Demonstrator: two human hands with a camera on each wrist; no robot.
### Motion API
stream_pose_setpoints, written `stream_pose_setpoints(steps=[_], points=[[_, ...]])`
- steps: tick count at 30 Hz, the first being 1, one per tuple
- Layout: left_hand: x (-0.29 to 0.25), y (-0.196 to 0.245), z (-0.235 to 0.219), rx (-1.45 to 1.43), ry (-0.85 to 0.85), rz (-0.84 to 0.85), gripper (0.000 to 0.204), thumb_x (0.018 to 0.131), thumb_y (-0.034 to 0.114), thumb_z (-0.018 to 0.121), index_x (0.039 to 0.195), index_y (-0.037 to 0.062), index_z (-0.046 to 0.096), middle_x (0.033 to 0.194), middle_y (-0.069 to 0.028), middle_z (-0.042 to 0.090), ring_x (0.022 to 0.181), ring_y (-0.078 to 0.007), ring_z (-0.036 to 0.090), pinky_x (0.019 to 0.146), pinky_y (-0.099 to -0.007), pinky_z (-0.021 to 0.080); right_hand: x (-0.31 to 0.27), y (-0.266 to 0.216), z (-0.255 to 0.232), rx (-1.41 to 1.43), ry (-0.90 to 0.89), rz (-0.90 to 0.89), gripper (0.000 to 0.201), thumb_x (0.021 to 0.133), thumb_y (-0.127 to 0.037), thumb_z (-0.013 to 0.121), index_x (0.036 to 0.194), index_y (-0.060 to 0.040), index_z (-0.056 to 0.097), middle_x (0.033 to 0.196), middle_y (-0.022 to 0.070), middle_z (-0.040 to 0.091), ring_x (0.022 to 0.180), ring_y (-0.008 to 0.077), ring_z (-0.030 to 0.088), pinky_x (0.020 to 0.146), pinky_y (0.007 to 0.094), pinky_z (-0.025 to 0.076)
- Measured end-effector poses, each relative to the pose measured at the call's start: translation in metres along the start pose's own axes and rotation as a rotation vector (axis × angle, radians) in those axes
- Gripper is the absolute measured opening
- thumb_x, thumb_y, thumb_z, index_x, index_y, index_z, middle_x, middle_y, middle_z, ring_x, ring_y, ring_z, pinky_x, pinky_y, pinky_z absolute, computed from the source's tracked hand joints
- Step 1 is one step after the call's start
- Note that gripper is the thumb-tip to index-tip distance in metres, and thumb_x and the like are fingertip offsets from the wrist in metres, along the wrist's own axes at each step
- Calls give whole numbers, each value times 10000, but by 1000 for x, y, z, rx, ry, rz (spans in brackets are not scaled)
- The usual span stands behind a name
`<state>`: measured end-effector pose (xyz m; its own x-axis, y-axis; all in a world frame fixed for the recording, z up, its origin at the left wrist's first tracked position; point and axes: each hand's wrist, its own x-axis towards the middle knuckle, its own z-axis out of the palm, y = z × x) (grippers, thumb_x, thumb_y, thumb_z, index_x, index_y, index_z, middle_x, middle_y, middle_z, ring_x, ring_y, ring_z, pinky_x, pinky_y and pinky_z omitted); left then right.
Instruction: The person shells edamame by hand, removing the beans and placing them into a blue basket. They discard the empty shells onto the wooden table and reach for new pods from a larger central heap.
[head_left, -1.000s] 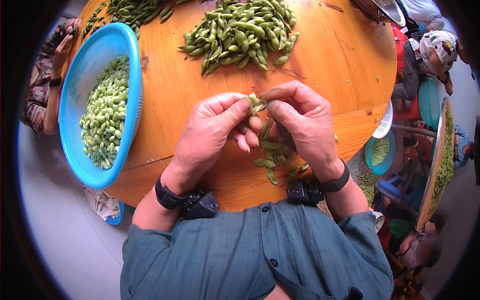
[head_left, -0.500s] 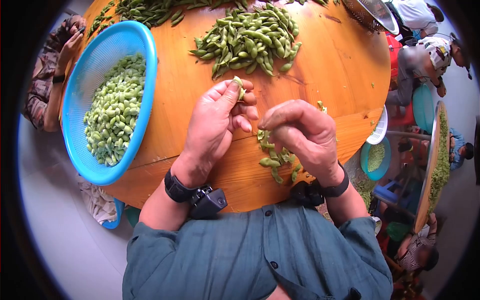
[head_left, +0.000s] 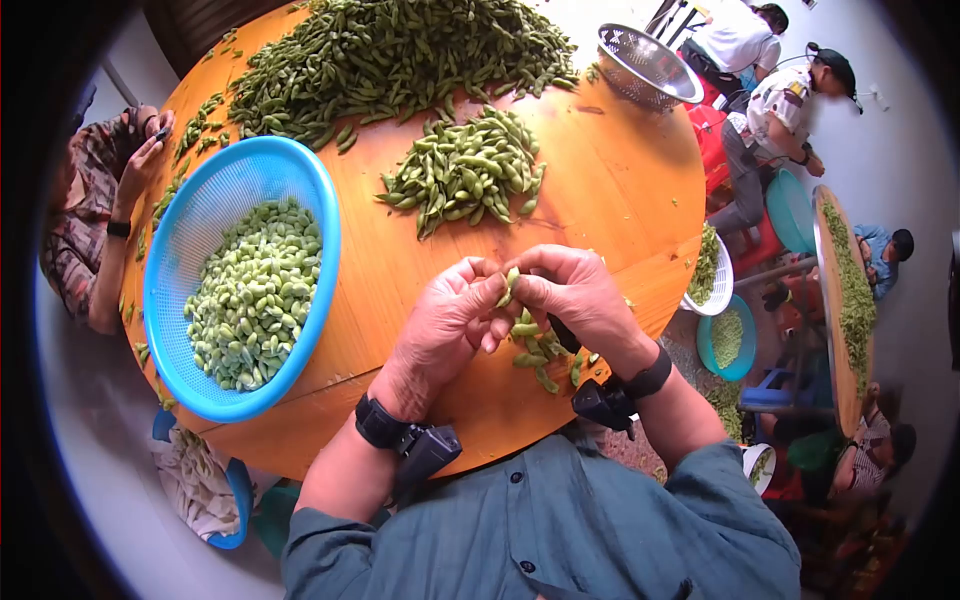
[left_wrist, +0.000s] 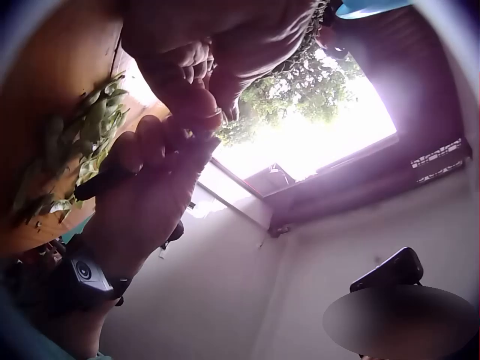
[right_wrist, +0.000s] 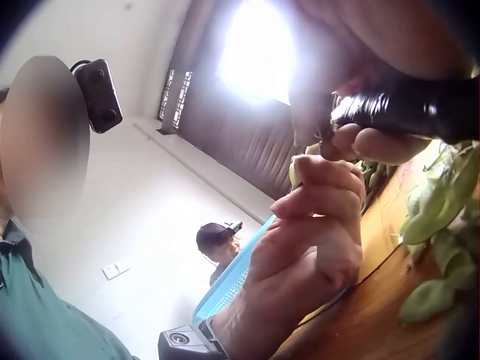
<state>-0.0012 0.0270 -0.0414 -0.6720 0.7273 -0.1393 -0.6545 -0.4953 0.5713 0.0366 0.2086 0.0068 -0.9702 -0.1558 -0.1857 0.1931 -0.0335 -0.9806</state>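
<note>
In front of the body, both hands meet at one green edamame pod. The left hand pinches it between thumb and forefinger, its other fingers curled beneath. From the other side, the right hand pinches the pod with thumb and forefinger. A black cylindrical handle with a shiny end lies in the right hand's curled fingers; what tool it is cannot be told. Several opened pods lie on the table under the hands. Beyond the hands sits a small heap of full pods.
A blue basket of shelled beans stands at the left. At the back, a large pod pile covers the wooden table; a metal colander stands back right. Another person sits at the left.
The right hand was apart from the left half a second ago; now both meet at a pod. The head view has shifted, showing more of the table's far side.
</note>
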Motion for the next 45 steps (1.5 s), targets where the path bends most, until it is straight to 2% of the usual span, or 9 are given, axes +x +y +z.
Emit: stream_pose_setpoints(steps=[2,6,7,9,15,28,37,40,45], points=[[-4,3,11,213,159,20,284,955,263,633,1054,21,523,876,-78,637,613,-94,587,499,-186,481,0,3,0,-65,45,2,179,920,-158,677,1004,0,679,729,-32,615,624,14,543,534,186,448],[-8,1,19,537,227,200,348,991,349,560,1063,9,545,911,-45,602,720,-61,597,528,-191,508,2,0,6,-384,176,-110,171,879,-141,698,952,13,682,688,30,639,622,76,573,563,255,476],[-8,1,18,536,229,209,348,991,349,560,1063,9,545,911,-45,602,720,-61,597,528,-191,508,3,0,8,-389,171,-116,171,879,-141,698,952,13,682,688,30,639,622,76,573,563,255,476],[-5,-3,16,480,254,131,346,1016,360,501,1071,21,540,936,-49,609,743,-94,619,597,-211,546,5,3,11,-716,235,-250,153,829,-117,708,875,21,658,688,123,637,608,191,610,580,329,483],[-3,-4,9,402,334,126,264,1030,263,477,1054,8,537,954,-86,639,795,-140,657,687,-259,572,19,8,20,-775,185,-346,159,798,-90,702,782,25,594,683,181,611,631,313,625,574,384,472],[-3,1,4,211,336,114,175,1005,173,523,1074,15,554,993,-81,654,841,-177,687,728,-281,592,29,4,18,-906,104,-385,164,880,-126,661,862,35,630,716,168,643,636,247,627,595,361,491],[-2,1,3,199,329,100,143,954,105,604,1052,7,571,950,-65,639,805,-165,669,732,-276,592,27,7,11,-622,166,-167,193,906,-161,657,827,10,611,664,45,597,615,110,595,537,272,474],[-2,4,3,204,343,88,149,940,90,623,1051,6,571,939,-56,635,782,-153,659,708,-273,590,25,5,11,-346,127,-38,154,928,-146,638,883,-3,602,679,11,587,571,68,562,508,220,459],[-3,10,-10,35,117,59,154,948,111,619,1061,14,580,910,-49,644,758,-124,648,636,-232,567,24,6,5,-104,-21,-42,128,934,-112,634,984,-2,593,697,-5,586,550,31,535,484,182,434]])
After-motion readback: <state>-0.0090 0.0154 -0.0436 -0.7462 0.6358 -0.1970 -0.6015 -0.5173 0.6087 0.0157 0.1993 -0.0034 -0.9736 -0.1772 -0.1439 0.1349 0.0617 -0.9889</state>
